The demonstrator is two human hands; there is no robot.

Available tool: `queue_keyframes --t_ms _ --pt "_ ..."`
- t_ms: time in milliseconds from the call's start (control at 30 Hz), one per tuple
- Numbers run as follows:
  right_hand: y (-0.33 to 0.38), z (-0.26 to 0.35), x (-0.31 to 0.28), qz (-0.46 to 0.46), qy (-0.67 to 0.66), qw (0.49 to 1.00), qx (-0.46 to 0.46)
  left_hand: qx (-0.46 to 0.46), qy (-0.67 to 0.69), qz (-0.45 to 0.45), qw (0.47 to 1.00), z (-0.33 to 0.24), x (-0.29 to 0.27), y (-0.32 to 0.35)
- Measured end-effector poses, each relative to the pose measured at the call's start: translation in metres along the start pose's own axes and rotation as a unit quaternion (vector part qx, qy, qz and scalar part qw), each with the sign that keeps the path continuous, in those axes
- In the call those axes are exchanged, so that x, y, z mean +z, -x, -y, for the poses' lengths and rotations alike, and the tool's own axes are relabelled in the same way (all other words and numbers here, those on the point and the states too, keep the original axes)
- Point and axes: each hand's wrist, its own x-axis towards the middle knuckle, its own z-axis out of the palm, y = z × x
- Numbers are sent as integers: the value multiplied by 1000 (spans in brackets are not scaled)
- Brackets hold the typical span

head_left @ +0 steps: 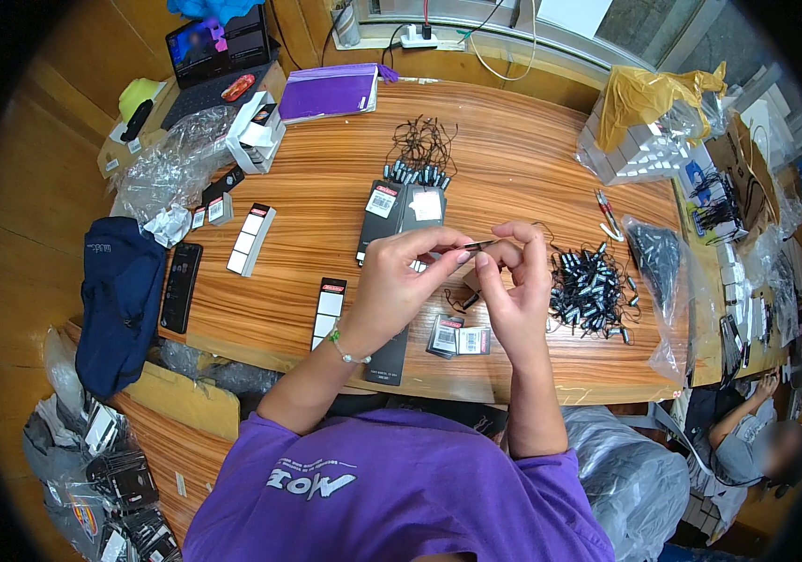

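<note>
So, both hands up over the middle of the wooden desk point(513, 159), working one tiny part between them. Left hand point(399, 281) pinched shut on a small dark metal-tipped piece point(478, 245), thumb and forefinger clamped at its left end. Right hand point(516, 281) closed on the same piece from the other side, fingertips curled in right against it, with a thin black cord point(543, 228) looping off behind the knuckles. Piece held up in the air, not resting on anything, roughly above the flat black packaging cards point(401, 211) with white stickers. Beaded bracelet point(345, 351) on the left wrist. Just right of the right hand, a heap of small black and silver parts point(593, 286), near a clear plastic bag point(660, 258) holding more dark bits. Further back, a tangle of black cords point(422, 142) above a short row of the same little parts. Couple of small tagged packets point(460, 337) lying near the front edge, under the hands. Off to the left: strip of white labels point(251, 239), a dark phone-like slab point(181, 286), navy bag point(120, 300) hanging off the edge, crumpled clear plastic point(171, 164). Purple folder point(331, 92) and a laptop point(216, 56) at the far left corner, yellow bag point(649, 94) over white boxes at the far right. Another person point(752, 436) sitting low at the right, can't tell what their hands are doing.
</note>
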Motion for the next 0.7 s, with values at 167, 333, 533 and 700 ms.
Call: queue_keyframes --t_ms 167,333,533,700 --pt "1 0 1 -6 14 1000 -16 -5 -8 29 1000 -5 -2 -2" --pt "-1 6 0 1 -68 996 53 43 -44 28 998 -1 -2 -1" --pt "-1 5 2 -4 -127 989 70 116 -68 25 991 2 -3 -4" --pt "0 7 -2 11 -152 986 69 233 -148 40 960 3 -7 -13"
